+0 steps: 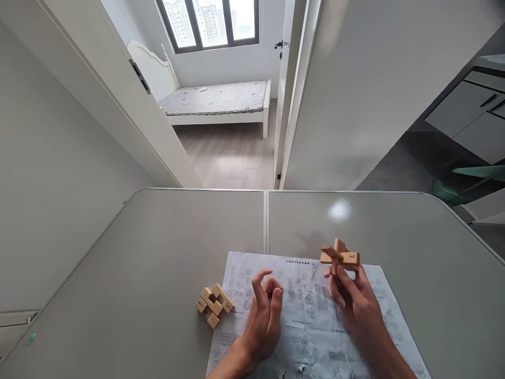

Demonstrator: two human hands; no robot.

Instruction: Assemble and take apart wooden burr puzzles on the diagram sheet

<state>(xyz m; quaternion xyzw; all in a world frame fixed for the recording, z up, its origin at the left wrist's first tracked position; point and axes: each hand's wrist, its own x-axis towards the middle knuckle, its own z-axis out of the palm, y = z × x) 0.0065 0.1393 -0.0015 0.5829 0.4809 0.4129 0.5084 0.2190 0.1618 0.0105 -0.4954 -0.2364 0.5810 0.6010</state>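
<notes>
My right hand (353, 295) pinches a partly joined wooden burr puzzle (340, 259) between thumb and fingers, above the upper right of a printed sheet. Its light-brown bars cross one another, and one bar end bears a "2". Over the middle of the sheet, my left hand (265, 316) is raised with bent fingers and a gap between index finger and thumb; nothing shows in it. To its left, a cluster of interlocked wooden puzzle pieces (215, 304) rests on the table by the sheet's left edge. Numbers mark some of these pieces, and a hole shows in their middle.
The creased paper sheet (300, 331) with small diagrams lies on the grey table (165, 263), whose two halves meet at a pale seam. Walls flank a doorway beyond the table's far edge. Past it stands a bed (221, 100); a green chair (447, 190) is at the right.
</notes>
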